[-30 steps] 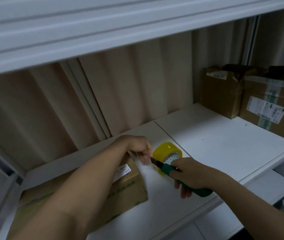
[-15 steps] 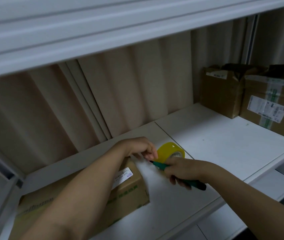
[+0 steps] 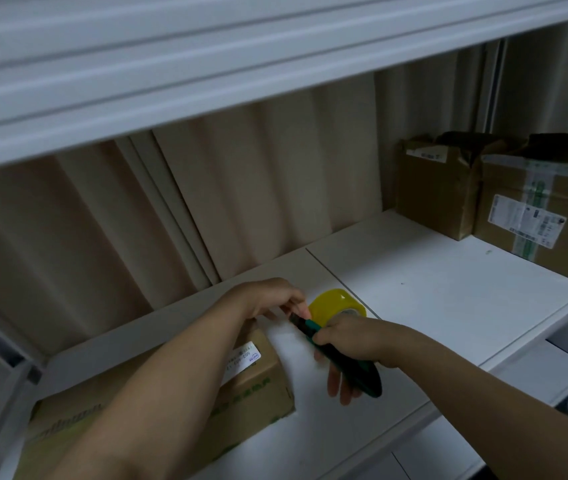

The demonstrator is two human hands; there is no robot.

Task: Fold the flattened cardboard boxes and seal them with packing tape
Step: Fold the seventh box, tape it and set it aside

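Observation:
A yellow roll of packing tape (image 3: pixel 335 305) stands on the white shelf (image 3: pixel 431 285) near its middle. My right hand (image 3: pixel 351 341) grips a green and black utility knife (image 3: pixel 348 368), whose tip points up-left beside the roll. My left hand (image 3: pixel 272 299) pinches something small at the knife's tip, right next to the roll; what it pinches is too small to tell. A brown cardboard box (image 3: pixel 258 386) with a white label and green print lies on the shelf under my left forearm.
Two taped cardboard boxes (image 3: pixel 441 188) (image 3: pixel 545 209) stand at the back right of the shelf. Another shelf (image 3: pixel 206 64) hangs overhead. A beige corrugated panel (image 3: pixel 258 174) closes the back. The shelf's front edge runs diagonally at lower right.
My right hand has shifted with the knife, which now points its tip toward my left fingers. My left hand stays at the roll's left side.

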